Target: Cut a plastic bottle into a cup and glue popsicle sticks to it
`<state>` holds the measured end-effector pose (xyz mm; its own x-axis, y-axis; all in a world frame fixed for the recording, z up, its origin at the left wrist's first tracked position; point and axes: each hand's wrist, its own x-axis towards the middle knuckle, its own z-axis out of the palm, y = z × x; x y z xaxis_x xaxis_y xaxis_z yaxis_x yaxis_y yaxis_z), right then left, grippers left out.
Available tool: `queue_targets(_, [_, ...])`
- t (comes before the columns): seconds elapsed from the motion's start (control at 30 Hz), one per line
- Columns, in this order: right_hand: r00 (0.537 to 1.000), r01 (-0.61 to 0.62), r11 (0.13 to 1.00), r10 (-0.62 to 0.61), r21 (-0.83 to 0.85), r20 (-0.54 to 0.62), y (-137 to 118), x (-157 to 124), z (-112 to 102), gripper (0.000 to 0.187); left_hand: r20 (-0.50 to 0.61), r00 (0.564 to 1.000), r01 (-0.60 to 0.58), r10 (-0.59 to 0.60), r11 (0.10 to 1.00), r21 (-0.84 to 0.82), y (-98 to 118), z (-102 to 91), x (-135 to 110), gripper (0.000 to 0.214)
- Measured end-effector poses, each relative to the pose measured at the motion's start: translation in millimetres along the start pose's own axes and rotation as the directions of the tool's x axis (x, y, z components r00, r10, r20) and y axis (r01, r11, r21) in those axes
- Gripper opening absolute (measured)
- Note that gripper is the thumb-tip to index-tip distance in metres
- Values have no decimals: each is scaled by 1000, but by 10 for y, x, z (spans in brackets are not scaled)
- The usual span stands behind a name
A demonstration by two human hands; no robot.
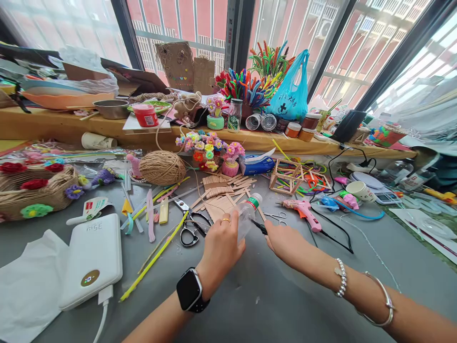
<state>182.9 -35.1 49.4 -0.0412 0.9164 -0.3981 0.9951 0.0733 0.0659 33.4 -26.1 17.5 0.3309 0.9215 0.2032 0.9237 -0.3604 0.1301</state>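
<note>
My left hand (222, 243) is closed around a clear plastic bottle (246, 218) with a white top and a green-and-red label band. The bottle tilts up and away to the right. In my right hand (285, 240) is a slim black tool (260, 226), its tip at the bottle's right side; its exact kind is partly hidden by the fingers. Left of my left hand lie large black-handled scissors (191, 224). Beyond the bottle are wooden craft sticks (219, 202). Small scissors (278, 217) and a pink glue gun (302, 212) lie beyond my right hand.
A white power bank (93, 262) with a cable lies at left. A twine ball (162, 167), crochet flowers (205, 145) and a stick frame (285, 176) stand farther back. The glue gun's black cord (342, 245) loops at right. Jars and pipe cleaners (246, 90) line the sill.
</note>
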Motion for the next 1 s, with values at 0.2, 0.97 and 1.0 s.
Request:
queue_targets(0.2, [1000,28,999,-28,-23,-10,14,13,6,31,-19,1000,-5,6,999,40,58,19,-25,57])
queue_targets(0.97, [996,-37,999,37,8,-76,-9,74,308,26,-73,997,-17,29,988,155,159,108,-82,55])
queue_targets(1.0, [996,-33,999,34,7,-79,-12,72,284,26,-60,998,-11,18,993,114,132,83,-66,55])
